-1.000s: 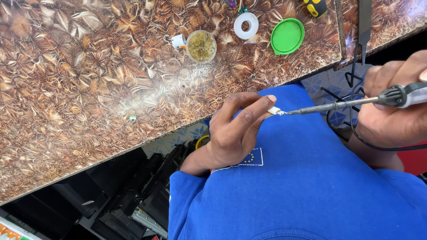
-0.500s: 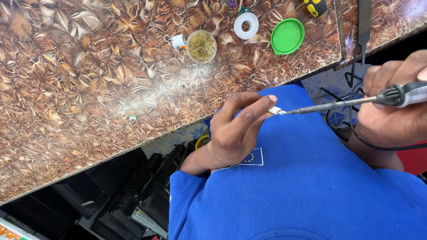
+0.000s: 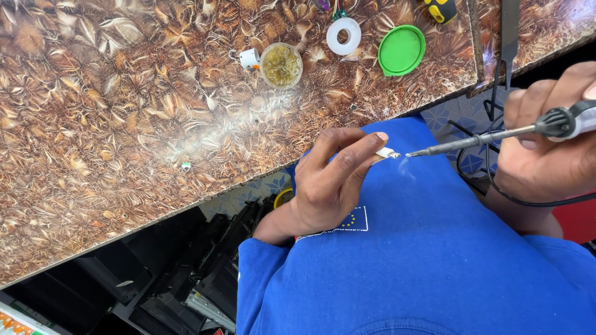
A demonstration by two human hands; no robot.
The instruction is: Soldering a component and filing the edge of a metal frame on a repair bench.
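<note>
My left hand (image 3: pixel 332 180) pinches a small white connector piece (image 3: pixel 387 152) between thumb and fingers, held over my blue shirt below the table edge. My right hand (image 3: pixel 546 149) grips a soldering iron (image 3: pixel 496 134) by its grey handle. The iron's tip points left and sits just beside the white piece, a small gap between them. A thin wisp of smoke rises near the tip.
On the brown patterned tabletop (image 3: pixel 124 124) lie a small round tin of yellowish paste (image 3: pixel 281 64), a white solder spool (image 3: pixel 344 35), a green lid (image 3: pixel 401 50), a yellow-black tool (image 3: pixel 439 8) and tweezers (image 3: pixel 509 37). Black equipment (image 3: pixel 205 279) lies under the table.
The iron's tip has drawn back slightly from the white piece, leaving a small gap and a wisp of smoke. Both hands otherwise hold their places.
</note>
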